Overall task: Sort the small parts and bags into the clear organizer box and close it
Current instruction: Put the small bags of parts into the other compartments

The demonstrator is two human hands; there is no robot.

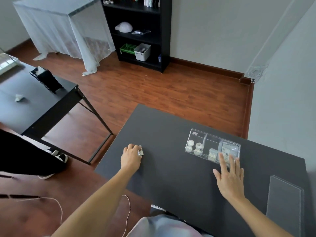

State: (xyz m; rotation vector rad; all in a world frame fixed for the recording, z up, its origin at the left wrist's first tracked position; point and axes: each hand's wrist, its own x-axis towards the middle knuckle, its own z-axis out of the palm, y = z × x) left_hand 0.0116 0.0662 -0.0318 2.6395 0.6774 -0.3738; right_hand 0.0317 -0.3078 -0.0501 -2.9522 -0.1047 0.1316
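Observation:
A clear organizer box [196,134] with three compartments lies lidless on the dark table [167,177], right of centre. Its left compartment holds several round white parts [194,146], the middle one a small bag [212,153], and the right one more bags [229,148]. My right hand [230,177] is flat with fingers spread, its fingertips touching the box's near right edge. Far to the left, my left hand [130,157] is closed on a small clear bag [140,151] that rests on the table.
A flat rectangular clear panel [284,207], possibly the box's lid, lies at the table's right near corner. A second black table [34,106] stands to the left, with a person's legs and shoes beside it. A thin white cable [128,212] hangs near my lap.

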